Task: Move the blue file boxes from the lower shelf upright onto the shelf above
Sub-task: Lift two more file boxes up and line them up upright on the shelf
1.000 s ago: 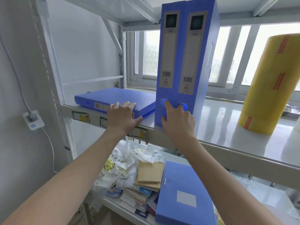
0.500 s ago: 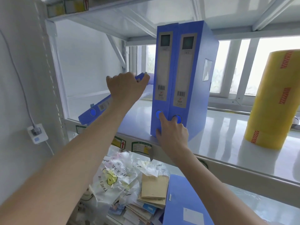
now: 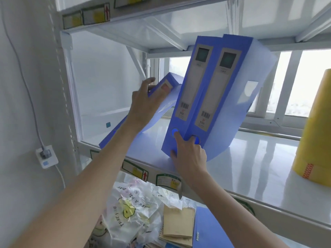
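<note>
Left hand (image 3: 143,102) tipping file box (image 3: 161,97), right hand (image 3: 188,154) bracing upright pair (image 3: 202,97)

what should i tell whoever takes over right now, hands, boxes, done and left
Left hand: gripping the third blue file box at its upper end, the box tilted, lower end near the shelf's front edge, not yet upright.
Right hand: fingers pressed on the spine bottoms of the two upright file boxes, steadying them on the upper shelf. In this view they look tilted to the right.
Done: two boxes standing on the upper shelf.
Left: stand the third box up beside the pair, then move the fourth blue file box, lying flat on the lower shelf beside paper and plastic bags.
</note>
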